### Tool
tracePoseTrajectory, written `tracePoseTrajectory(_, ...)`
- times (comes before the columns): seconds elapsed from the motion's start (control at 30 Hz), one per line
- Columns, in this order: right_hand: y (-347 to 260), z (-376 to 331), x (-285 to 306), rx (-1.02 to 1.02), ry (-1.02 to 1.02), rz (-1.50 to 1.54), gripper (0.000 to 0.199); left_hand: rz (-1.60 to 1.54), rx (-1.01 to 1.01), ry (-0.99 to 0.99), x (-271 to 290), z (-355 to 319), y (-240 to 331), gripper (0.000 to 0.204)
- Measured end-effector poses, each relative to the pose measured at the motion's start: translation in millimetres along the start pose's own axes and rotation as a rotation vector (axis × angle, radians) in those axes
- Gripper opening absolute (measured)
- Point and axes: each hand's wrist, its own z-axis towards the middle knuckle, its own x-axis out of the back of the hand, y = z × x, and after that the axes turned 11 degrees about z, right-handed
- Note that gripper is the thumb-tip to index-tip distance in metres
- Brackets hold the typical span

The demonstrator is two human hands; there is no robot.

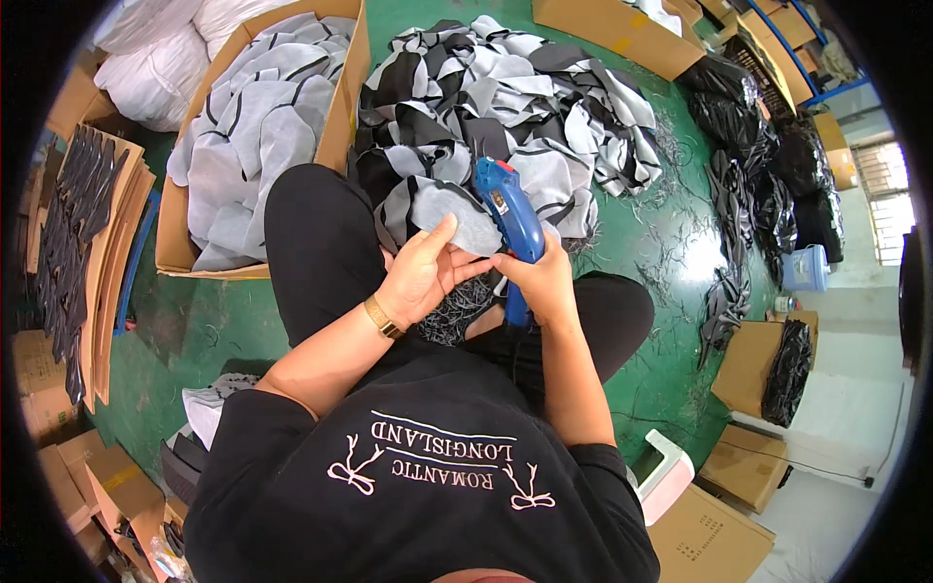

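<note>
My right hand (540, 282) is wrapped round the blue electric scissors (520, 222), a long-bodied tool with a red part near its far end. Its tip lies over a light grey fabric piece (455, 216) with dark edging. From the left, my left hand (425, 276) holds the near edge of that piece, thumb on top and fingers beneath. The fingertips of both hands come close together below the fabric. A large heap of grey and black fabric pieces (505, 92) lies just beyond my hands. Grey thread trimmings (455, 309) sit between my legs.
At the left stands an open cardboard box (342, 126) filled with grey fabric pieces. White sacks (155, 83) rest behind it. Black plastic bags (724, 107) and dark fabric strips (727, 243) line the right side. Loose threads are scattered over the green floor (646, 291).
</note>
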Motion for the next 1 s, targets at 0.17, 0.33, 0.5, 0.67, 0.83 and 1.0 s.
tracePoseTrajectory(0.17,-10.3,-8.5,-7.1,0.053,-0.103,-0.017,0.033,-0.005,0.097,0.040,6.1,7.5,-3.4,0.021)
tracePoseTrajectory(0.33,-20.4,-15.1,10.4,-0.059,-0.104,0.217,0.034,0.023,0.145,0.059,14.5,10.6,15.2,0.015)
tracePoseTrajectory(0.5,-28.6,-43.5,39.0,-0.139,-0.159,0.238,0.035,0.214,-0.079,0.238,5.7,8.5,28.0,0.022)
tracePoseTrajectory(0.67,-13.3,-64.5,33.7,-0.222,-0.186,0.205,0.032,0.265,-0.192,0.304,6.0,12.6,26.3,0.024)
tracePoseTrajectory(0.83,-7.0,-64.8,30.6,-0.265,-0.175,0.186,0.032,0.196,-0.199,0.279,10.9,18.3,20.3,0.026)
tracePoseTrajectory(1.0,-5.0,-62.4,30.7,-0.274,-0.184,0.173,0.032,0.187,-0.251,0.329,-0.8,14.3,24.5,0.022)
